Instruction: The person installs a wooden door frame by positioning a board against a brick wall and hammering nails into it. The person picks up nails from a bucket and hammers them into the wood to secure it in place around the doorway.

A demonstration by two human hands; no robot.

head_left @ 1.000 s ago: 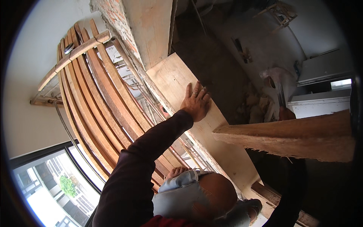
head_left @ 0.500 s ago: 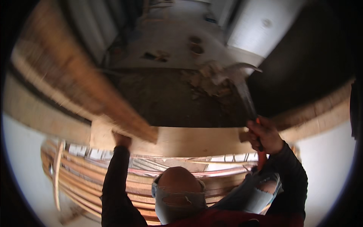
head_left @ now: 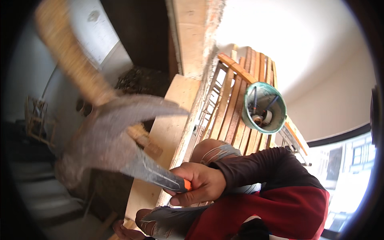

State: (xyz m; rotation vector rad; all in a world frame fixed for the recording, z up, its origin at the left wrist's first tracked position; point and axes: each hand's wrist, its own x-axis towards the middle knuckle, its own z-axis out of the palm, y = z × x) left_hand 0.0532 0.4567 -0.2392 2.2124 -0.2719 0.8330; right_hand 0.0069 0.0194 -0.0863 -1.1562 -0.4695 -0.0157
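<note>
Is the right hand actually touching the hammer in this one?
Touching. The head view shows the right hand closed around the hammer, gripping its handle beside the orange band, with no gap between.

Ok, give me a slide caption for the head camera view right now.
Right hand gripping a claw hammer, with a green bucket and wooden slats toward the picture's right.

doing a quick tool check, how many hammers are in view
1: the claw hammer, gripped by its handle in the right hand, left of the green bucket. Others may be hidden in the shadows.
</note>
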